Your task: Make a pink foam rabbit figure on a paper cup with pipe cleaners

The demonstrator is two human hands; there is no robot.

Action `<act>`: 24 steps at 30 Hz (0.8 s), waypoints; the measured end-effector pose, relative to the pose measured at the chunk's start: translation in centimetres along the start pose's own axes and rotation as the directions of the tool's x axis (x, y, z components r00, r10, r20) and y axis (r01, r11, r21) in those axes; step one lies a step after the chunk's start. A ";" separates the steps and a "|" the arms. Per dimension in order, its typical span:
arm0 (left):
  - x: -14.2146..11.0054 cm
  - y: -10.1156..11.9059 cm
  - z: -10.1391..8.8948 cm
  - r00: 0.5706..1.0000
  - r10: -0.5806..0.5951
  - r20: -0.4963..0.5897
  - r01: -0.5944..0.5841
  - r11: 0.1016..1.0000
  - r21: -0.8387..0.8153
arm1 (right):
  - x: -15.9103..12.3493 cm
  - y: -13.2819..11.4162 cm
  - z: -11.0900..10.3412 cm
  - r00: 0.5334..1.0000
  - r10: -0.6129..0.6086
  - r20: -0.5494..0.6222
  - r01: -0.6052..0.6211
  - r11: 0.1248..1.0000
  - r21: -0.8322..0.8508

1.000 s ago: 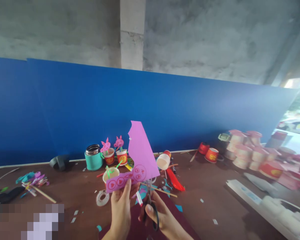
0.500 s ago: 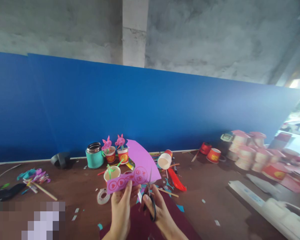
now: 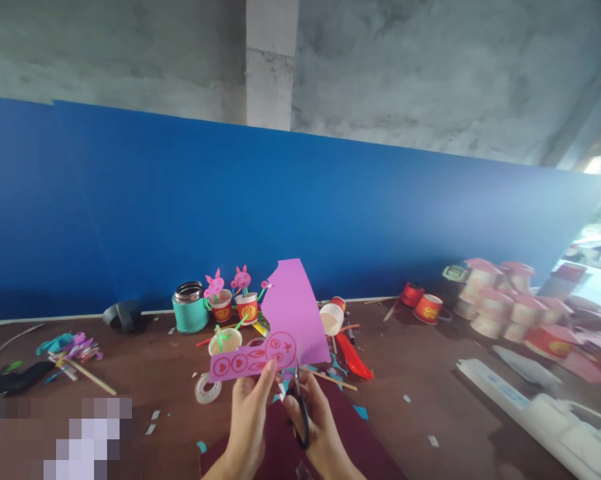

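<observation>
My left hand pinches the lower edge of a pink paper sheet between thumb and fingers. Red drawings of circles, hearts and a round face run along its lower strip. In my right hand is a pair of black-handled scissors, fingers through the loops and blades pointing up at the paper beside the drawn face. Behind the hands stands an open cup with green strips in it. A roll of clear tape lies left of my left hand.
Two red cups hold pink animal figures near a turquoise jar by the blue panel. A red plastic piece and paper scraps lie to the right. Beyond are a white power strip and stacked cups.
The pink sheet has turned so its long part stands more upright, and its strip has shifted slightly left. The scissors stay at the paper by the drawn face.
</observation>
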State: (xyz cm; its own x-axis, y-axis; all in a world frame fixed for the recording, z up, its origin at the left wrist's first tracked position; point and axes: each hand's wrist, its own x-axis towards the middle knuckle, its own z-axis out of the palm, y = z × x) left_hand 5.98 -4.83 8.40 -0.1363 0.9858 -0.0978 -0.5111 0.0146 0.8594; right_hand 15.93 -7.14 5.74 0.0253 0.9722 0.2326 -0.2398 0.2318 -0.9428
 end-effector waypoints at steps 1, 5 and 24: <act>-0.1 0.0 0.2 1.000 0.004 0.020 -0.004 1.000 0.021 | -0.1 -0.1 0.1 1.000 0.001 0.004 -0.001 1.000 0.005; 0.1 0.0 0.6 0.995 0.035 0.091 -0.042 0.996 0.075 | -0.2 -0.8 0.5 0.999 0.039 0.011 -0.039 0.999 0.027; 0.9 0.5 0.2 0.983 -0.045 0.177 0.019 0.989 0.147 | 0.0 -0.2 -1.0 0.992 0.081 -0.096 -0.087 0.994 -0.062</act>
State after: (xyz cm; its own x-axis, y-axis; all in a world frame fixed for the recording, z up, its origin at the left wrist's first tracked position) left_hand 5.76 -3.93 8.89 0.0390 0.9982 -0.0461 -0.3831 0.0575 0.9219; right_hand 16.91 -7.13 5.70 0.0988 0.9864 0.1312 -0.1803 0.1474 -0.9725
